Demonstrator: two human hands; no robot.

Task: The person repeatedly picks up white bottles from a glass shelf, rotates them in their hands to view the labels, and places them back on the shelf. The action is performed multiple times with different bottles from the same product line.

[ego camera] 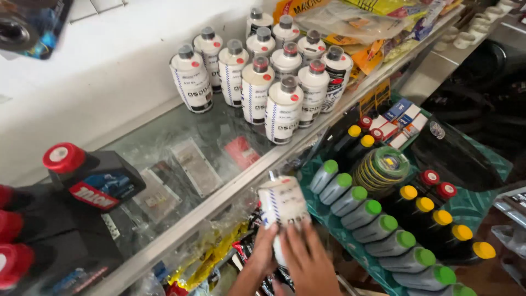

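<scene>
Both hands clasp one white bottle [283,205], long axis upright and tilted slightly left: left hand [264,249] on its lower side, right hand [307,256] across the front, below the glass shelf [181,164].

Bare glass [181,159] beside clustered bottles [263,82]
</scene>
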